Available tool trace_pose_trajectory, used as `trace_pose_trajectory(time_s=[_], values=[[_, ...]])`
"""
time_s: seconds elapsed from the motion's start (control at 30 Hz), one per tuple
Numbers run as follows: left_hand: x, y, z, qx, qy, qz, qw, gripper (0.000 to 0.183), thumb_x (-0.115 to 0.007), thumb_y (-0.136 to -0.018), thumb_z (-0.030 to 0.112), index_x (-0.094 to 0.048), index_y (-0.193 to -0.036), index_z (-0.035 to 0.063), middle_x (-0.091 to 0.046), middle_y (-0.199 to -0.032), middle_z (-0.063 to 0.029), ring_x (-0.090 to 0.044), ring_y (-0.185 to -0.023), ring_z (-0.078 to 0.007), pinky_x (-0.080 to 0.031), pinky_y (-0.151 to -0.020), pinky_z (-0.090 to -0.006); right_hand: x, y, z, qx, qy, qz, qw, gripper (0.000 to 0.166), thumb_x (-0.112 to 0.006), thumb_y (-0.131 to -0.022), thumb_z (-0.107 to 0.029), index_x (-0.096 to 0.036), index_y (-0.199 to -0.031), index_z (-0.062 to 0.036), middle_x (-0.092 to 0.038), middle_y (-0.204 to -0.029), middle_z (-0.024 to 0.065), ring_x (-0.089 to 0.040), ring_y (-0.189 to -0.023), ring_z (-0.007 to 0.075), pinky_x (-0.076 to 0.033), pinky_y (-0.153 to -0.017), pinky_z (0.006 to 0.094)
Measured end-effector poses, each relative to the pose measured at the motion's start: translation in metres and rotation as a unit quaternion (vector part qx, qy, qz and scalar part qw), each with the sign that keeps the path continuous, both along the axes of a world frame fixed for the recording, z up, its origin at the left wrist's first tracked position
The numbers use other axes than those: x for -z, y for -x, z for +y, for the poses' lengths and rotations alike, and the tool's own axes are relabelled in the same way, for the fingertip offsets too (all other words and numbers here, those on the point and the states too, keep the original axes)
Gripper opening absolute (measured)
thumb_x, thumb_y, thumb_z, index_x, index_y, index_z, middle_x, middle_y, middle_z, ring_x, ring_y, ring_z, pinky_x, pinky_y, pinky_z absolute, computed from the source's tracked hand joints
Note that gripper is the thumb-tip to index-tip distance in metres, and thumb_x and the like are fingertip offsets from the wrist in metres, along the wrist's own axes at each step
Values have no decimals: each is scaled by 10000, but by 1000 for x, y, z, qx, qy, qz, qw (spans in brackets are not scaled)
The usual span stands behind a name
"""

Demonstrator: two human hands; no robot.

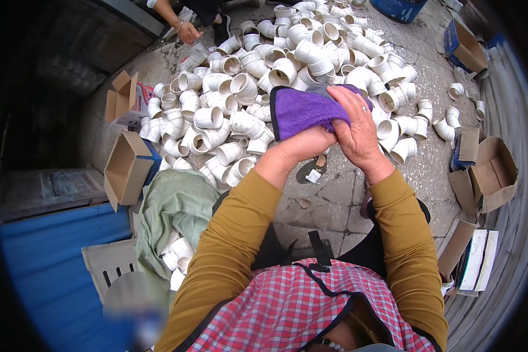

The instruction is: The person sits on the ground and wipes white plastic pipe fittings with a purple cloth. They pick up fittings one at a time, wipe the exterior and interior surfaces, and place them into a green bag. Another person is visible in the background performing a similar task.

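Note:
A purple cloth (pixel 306 110) with a dark edging and a grey patch is bunched between my hands, above the near side of the fitting heap. My right hand (pixel 356 125), wearing a ring, presses over the cloth from the right and grips it. From the left, my left hand (pixel 314 140) reaches in under the cloth, its fingers covered. Whether something is wrapped inside is hidden. Beyond the cloth lies a large heap of white plastic pipe fittings (pixel 245 86), mostly elbows, some dirty inside.
Open cardboard boxes stand left (pixel 125 165) and right (pixel 495 171). A green woven sack (pixel 171 198) with white fittings lies by my left arm. Another person's hand (pixel 188 33) is near the heap's far left. A blue bucket (pixel 398 9) stands at the back. Corrugated sheeting (pixel 510 110) lines the right.

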State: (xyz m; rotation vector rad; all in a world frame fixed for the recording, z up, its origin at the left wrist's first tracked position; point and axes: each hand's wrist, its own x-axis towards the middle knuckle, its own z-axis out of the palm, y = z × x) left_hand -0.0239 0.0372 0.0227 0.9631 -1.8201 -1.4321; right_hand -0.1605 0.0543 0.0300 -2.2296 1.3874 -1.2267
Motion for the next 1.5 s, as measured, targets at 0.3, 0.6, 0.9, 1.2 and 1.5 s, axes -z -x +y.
trace_pose_trajectory(time_s=[0.3,0.6,0.9,1.2,1.5], values=[[-11,-7,21,194,93,-190,958,292,-623,-722,53,-537,-995,-2,-607,-905,-92,-584,-817,-203,-450,-736,-308,36,31,-28,87,-312,-124,938,463,-394,-851,-411,-599,-914,-1,-600,-871,228,-554,-847,385,-412,-762,394],[0,-22,0,-12,-250,220,943,361,-614,-708,5,-538,-1060,-27,-606,-949,-71,-583,-842,-151,-467,-755,-277,59,39,-24,164,-285,-168,929,577,-318,-899,-474,-587,-932,36,-603,-861,252,-565,-883,396,-422,-781,393],[-1,-4,0,-137,-88,144,976,308,-627,-760,119,-563,-1018,-38,-631,-881,-69,-600,-782,-142,-472,-693,-270,51,-5,-16,202,-211,-437,851,446,-416,-912,-309,-397,-1219,14,-532,-1109,137,-535,-955,254,-392,-859,315],[0,21,22,-136,490,-146,849,220,-634,-746,234,-570,-745,24,-537,-621,-83,-531,-541,-248,-419,-500,-333,10,-10,-15,73,-301,-751,583,443,-374,-912,-402,-527,-1090,-27,-593,-997,82,-577,-887,161,-464,-777,283],[-4,33,24,-144,311,11,939,256,-542,-854,242,-600,-906,-3,-615,-762,-100,-592,-639,-220,-457,-578,-323,15,6,-16,24,-268,-725,634,450,-421,-896,-415,-463,-1137,-37,-560,-1043,81,-562,-906,183,-467,-774,321]])
